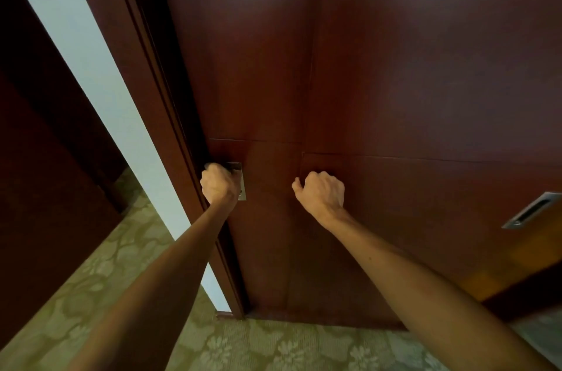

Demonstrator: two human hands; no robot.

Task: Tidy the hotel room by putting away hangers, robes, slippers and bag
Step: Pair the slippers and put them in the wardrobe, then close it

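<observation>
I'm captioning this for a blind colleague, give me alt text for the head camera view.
Left hand grips the metal recessed handle of a dark wooden sliding door; right hand, fingers curled, rests against the neighbouring door panel. A second recessed handle shows far right, above patterned green carpet.

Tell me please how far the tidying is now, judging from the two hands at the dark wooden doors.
Done: nothing shows as put away; no hanger, robe, slipper or bag is in view. In hand: the left hand grips the metal recessed handle of the left wardrobe door, and the right hand curls its fingers at the edge of the right wardrobe door. Both doors look shut. Left: whether any items remain cannot be judged.
</observation>
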